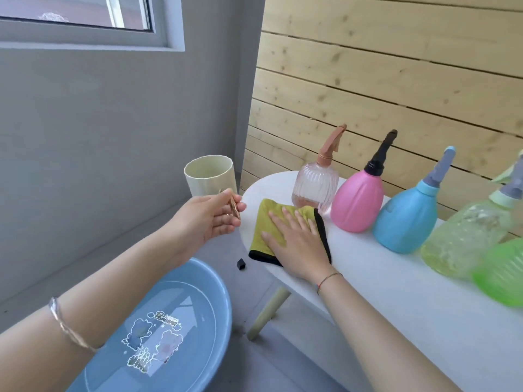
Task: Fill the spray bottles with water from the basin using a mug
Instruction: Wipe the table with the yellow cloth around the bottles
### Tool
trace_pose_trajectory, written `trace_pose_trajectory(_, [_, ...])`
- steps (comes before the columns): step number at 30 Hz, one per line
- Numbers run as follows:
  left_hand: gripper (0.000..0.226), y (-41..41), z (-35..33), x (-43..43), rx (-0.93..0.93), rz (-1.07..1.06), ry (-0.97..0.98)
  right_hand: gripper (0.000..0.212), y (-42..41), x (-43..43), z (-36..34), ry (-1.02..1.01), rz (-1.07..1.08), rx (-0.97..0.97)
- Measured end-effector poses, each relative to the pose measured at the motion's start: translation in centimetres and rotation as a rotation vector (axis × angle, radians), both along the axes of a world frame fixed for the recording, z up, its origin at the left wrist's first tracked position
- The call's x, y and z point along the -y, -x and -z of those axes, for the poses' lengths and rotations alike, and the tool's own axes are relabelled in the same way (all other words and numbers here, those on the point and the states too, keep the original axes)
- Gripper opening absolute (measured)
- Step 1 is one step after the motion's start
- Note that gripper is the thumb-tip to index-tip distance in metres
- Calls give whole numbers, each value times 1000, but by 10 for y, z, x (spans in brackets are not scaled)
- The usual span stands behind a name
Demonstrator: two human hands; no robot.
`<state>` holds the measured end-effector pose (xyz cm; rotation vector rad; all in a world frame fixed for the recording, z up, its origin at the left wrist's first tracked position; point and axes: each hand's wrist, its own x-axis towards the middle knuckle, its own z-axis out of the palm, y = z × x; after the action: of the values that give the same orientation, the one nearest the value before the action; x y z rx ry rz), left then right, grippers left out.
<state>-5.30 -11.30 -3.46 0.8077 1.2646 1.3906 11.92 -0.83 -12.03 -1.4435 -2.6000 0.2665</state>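
My left hand (210, 219) grips the gold handle of a cream mug (208, 178) and holds it upright in the air, left of the white table (396, 292). My right hand (297, 239) lies flat with straight fingers on a yellow-green cloth (264, 227) at the table's left end. A blue basin (158, 329) of water sits on the floor below the mug. Several spray bottles stand in a row along the table: a clear pink bottle (315, 185), an opaque pink bottle (358, 202), a blue bottle (404, 219), a clear yellow-green bottle (464, 239) and a green bottle (501, 275).
A grey wall with a window is at the left and a wooden slat wall stands behind the table. A small black piece (241, 263) lies on the floor by the table's edge. A table leg (266, 315) angles down beside the basin.
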Motion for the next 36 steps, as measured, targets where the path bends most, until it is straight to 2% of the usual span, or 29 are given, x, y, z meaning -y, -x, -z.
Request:
trace_pose_trajectory(2, [22,-22,-2,-4,13,25,-3,65,-32,12,0,5,11,14])
trace_pose_trajectory(7, [23,-70,4,-15,48,64,25,100,-114,40,1,1,90,13])
trace_pose_trajectory(8, [23,-81,5,-17,54,69,36,99,-131,46,0,2,120,13])
trace_pose_trajectory(12, [23,-116,10,-21,60,91,77,73,-180,67,-4,29,230,36])
trace_pose_trajectory(17, [22,-144,17,-24,22,114,91,73,-209,82,-5,27,292,55])
trace_pose_trajectory(20, [21,-156,22,-25,15,108,95,87,-214,84,-2,20,290,48])
trace_pose_trajectory(24, [24,-169,23,-26,46,75,95,62,-215,86,-4,24,317,42])
trace_pose_trajectory(28, [29,-177,21,-21,100,-72,144,60,-226,96,-4,19,331,36])
trace_pose_trajectory(30, [26,-181,19,-12,51,-181,170,60,-232,99,-5,21,335,31])
trace_pose_trajectory(32, [19,-196,14,-2,-61,-233,97,63,-245,105,-6,25,348,24])
trace_pose_trajectory(33, [16,-204,10,2,-133,-207,24,67,-248,106,-6,23,351,16])
trace_pose_trajectory(36, [11,-241,-6,-1,-295,70,-161,96,-265,111,-3,14,367,-10])
